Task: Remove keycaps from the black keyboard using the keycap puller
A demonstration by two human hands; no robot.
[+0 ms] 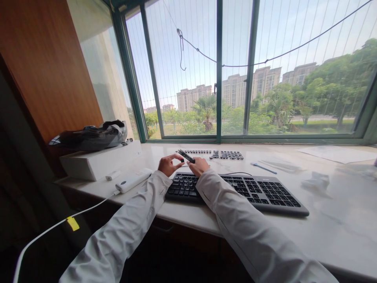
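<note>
- We are holding a long dark keycap (pixel 186 156) between both hands above the far left part of the keyboard (pixel 235 190), near the bench's (pixel 324 220) near edge.
- Our left hand (pixel 168 164) is pinching 1 end, its grip closed on the keycap.
- Our right hand (pixel 199 166) is gripping the other end.
- Loose keycaps (pixel 226 155) are lying toward the bench's far edge.
- We are judging that a slack pinch could let it fall among the keys.
</note>
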